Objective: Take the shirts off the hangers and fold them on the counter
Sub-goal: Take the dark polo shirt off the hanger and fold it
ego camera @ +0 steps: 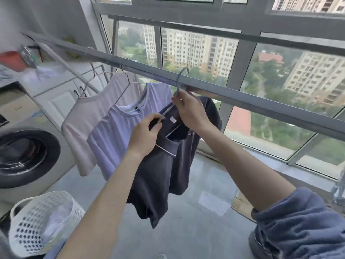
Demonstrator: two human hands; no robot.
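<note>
The right hand (188, 111) pinches the grey hanger (178, 81) at its neck, just under the rail (261, 103). The left hand (145, 133) grips the hanger's lower arm at the collar of the dark polo shirt (158, 174). The hook may be clear of the rail; it's hard to tell. Best to steady the hanger and slip one shoulder off first. The shirt hangs collar up, hem floorward, long axis nearly vertical.

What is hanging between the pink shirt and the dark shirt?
The pale purple shirt hangs there on the rail, between the pink shirt and the dark shirt, seen in the head view.
</note>
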